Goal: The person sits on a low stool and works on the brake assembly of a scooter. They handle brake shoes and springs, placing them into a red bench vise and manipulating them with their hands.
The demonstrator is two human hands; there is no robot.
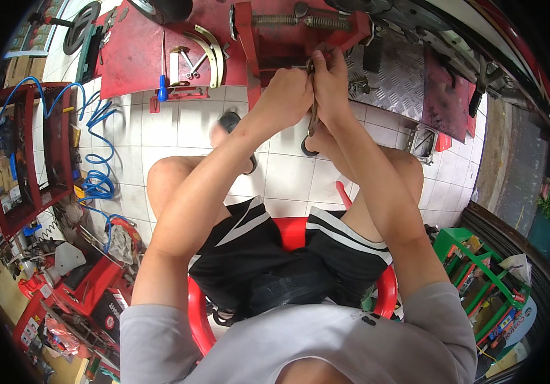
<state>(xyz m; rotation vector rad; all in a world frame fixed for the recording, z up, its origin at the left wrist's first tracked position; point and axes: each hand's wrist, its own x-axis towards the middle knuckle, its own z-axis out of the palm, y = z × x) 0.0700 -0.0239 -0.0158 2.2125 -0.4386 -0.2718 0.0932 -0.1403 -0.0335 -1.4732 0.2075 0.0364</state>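
At the near edge of the red metal frame (244, 38), my two hands meet side by side. My right hand (331, 83) is closed around a long, brownish metal wrench (314, 118), whose shaft hangs down along the palm toward me. My left hand (287, 96) is closed in a fist against the wrench's upper end; what its fingers pinch is hidden. Behind the hands, a threaded rod with a spring (275, 20) spans the red frame.
A blue-handled screwdriver (163, 89), small wrenches (193, 65) and curved pale strips (214, 57) lie on the red bench (127, 64) at left. A tread-patterned metal plate (390, 83) is at right. Blue coiled hose (99, 185) hangs left; a green rack (473, 256) stands right.
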